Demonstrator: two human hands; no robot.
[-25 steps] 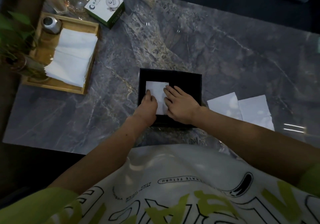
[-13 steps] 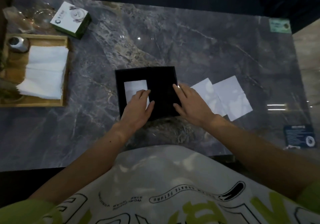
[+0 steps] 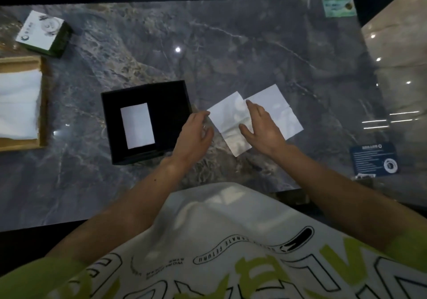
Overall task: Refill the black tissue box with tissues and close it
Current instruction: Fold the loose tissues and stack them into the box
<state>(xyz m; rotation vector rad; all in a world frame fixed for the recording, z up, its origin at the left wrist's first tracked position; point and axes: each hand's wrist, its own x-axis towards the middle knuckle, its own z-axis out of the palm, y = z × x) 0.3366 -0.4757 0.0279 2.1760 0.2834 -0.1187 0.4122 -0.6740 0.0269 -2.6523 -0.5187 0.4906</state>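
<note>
You worked in what looked like a lounge or guest room: a polished grey marble table (image 3: 231, 56) carried a wooden tray (image 3: 44, 104) of tissues (image 3: 18, 104), a green printed card (image 3: 338, 6) and a blue printed card (image 3: 374, 160), with glossy stone floor (image 3: 397, 51) beside it.

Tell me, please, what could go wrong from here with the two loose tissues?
The left loose tissue and right loose tissue overlap under the right hand, so lifting one may drag or crumple the other. The left hand is close to the black tissue box and might nudge it. The folded tissue inside lies off-centre, so the stack could build unevenly.
</note>
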